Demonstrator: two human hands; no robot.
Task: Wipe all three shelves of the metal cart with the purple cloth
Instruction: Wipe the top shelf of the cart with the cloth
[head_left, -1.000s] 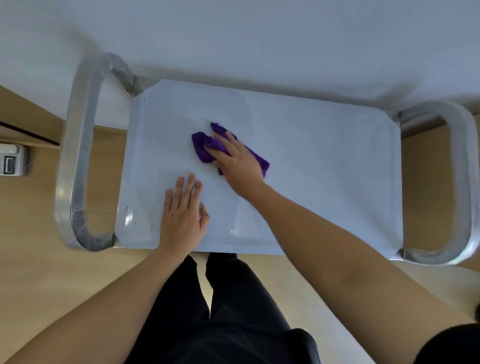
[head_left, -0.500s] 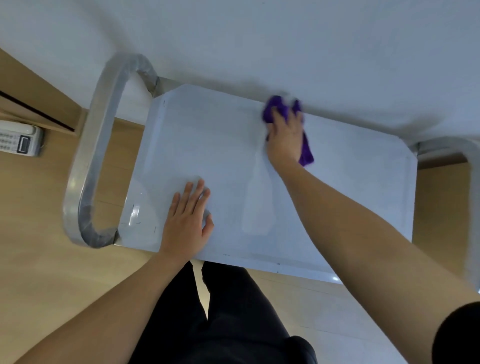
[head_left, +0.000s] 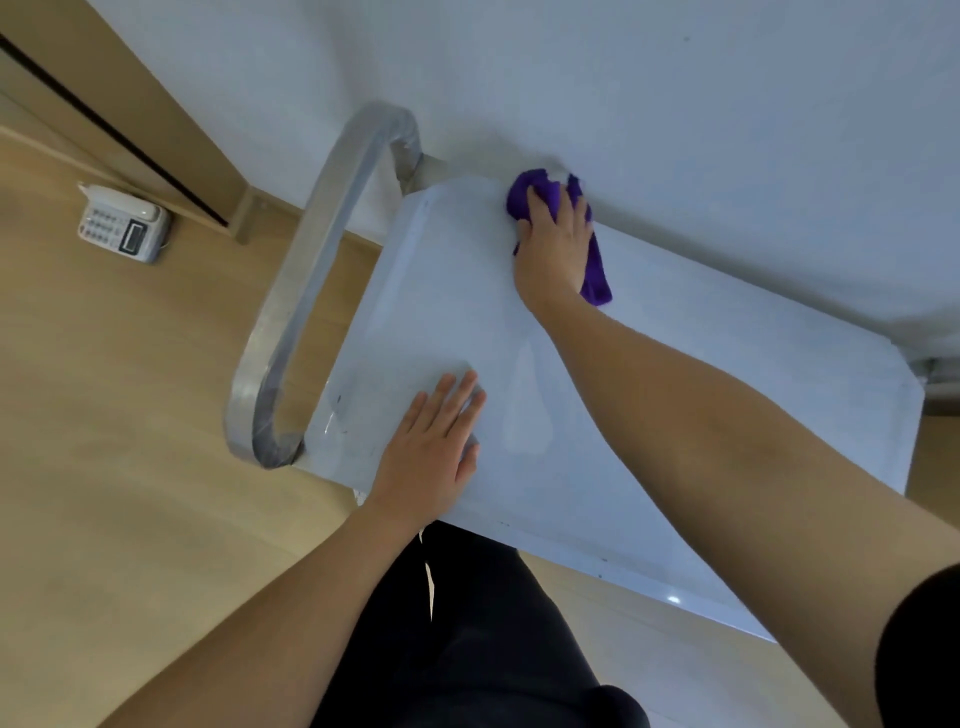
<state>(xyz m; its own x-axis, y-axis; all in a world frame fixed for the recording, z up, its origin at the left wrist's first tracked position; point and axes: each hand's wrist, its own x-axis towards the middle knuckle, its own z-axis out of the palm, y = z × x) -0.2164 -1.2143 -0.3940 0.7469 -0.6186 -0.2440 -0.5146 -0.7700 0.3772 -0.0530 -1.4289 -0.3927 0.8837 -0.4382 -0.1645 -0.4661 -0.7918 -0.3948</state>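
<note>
Right hand (head_left: 551, 244) clamps the bunched purple cloth (head_left: 596, 280), fingers bent over it and thumb hooked at its side. The cloth sits under the palm at the far edge of the metal cart's top shelf (head_left: 426, 291), and the arm is stretched forward. Left hand (head_left: 434, 441) lies flat on the shelf nearer the body, fingers straight and close together, holding nothing, with the tubular cart handle (head_left: 311, 270) just to its left.

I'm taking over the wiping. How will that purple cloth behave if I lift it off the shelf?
Probably floppy: the purple cloth lies bunched under the right hand, a tail trailing past the wrist. Likely light, as one hand covers most of it. It would probably slide easily on the smooth shelf.
</note>
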